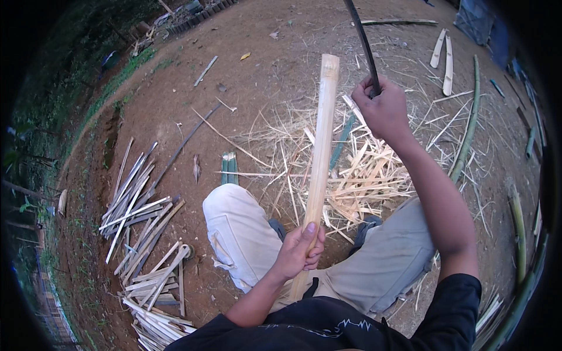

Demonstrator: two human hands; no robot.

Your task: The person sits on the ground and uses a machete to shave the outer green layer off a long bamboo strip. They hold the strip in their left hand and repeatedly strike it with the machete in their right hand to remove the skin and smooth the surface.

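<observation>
My left hand point(302, 252) is closed round the lower part of a long pale split bamboo piece point(322, 137). The piece stands out from my lap and leans slightly to the right at its far end. My right hand point(383, 108), raised to the right of it, grips a long dark knife point(365, 44), seen almost edge-on, its blade reaching past the picture's top edge. The knife is apart from the bamboo, and its handle is mostly hidden in my fist. Pale shavings point(372, 175) lie heaped on the ground beyond my knees, partly under my right forearm's line.
Bundles of thin split sticks point(132, 205) lie at my left, with more sticks point(155, 319) nearer me. A green bamboo pole point(472, 117) and two pale strips point(448, 67) lie on the right. Short green pieces point(229, 167) rest beyond my left knee. Brown earth point(257, 76) stretches ahead.
</observation>
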